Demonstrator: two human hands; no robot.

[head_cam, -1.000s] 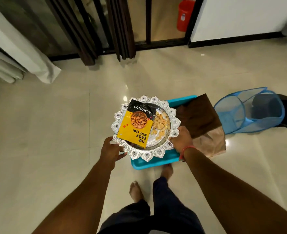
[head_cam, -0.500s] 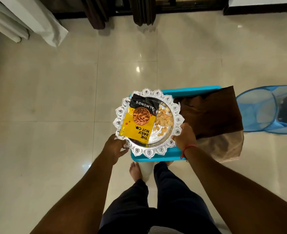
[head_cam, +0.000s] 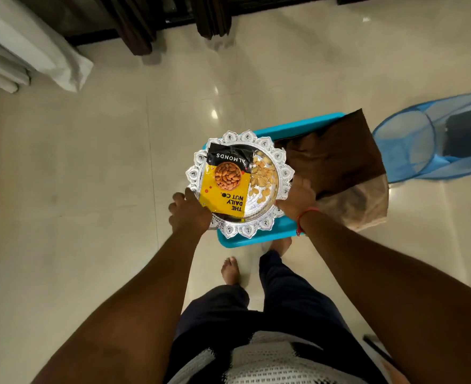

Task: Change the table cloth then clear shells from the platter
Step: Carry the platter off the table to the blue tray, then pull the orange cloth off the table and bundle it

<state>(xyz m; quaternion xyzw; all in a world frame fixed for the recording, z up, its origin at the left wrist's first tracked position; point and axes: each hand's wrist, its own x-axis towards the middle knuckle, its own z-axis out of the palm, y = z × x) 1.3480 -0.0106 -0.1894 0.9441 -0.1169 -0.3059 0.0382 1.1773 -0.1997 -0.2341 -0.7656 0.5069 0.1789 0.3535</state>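
Note:
A silver scalloped platter [head_cam: 267, 146] is held level above a small blue table [head_cam: 298, 127]. My left hand [head_cam: 188, 212] grips its left rim and my right hand [head_cam: 295, 199] grips its right rim. On the platter lie a yellow and black almond packet [head_cam: 226, 184] and a heap of pale nut shells [head_cam: 262, 176]. A brown table cloth [head_cam: 339, 159] is draped over the right side of the table and hangs off its edge.
A blue mesh hamper [head_cam: 422, 151] lies on its side on the tiled floor to the right. White curtains [head_cam: 29, 54] hang at the upper left and dark curtains [head_cam: 134, 26] at the top. My bare feet [head_cam: 230, 268] stand just below the table.
The view has tilted further down and come closer to the table. The platter stays in both hands and sits a little more to the left over the table.

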